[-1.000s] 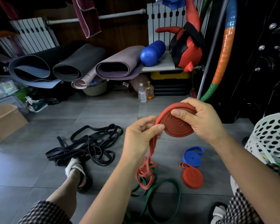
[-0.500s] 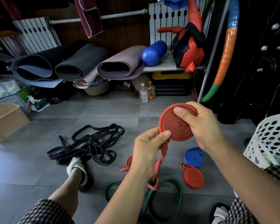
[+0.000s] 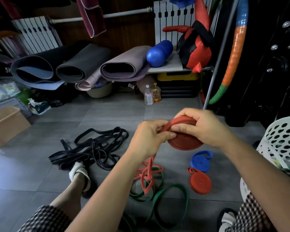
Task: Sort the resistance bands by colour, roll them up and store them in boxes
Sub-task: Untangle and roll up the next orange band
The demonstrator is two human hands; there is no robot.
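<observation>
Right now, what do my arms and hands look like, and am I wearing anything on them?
Both arms are bare as far up as the picture shows, with no sleeves in view. The left hand and right hand have no gloves, and no watch, bracelet or ring can be seen. The only clothing nearby is the checked cloth over the knees, not on the arms.
</observation>
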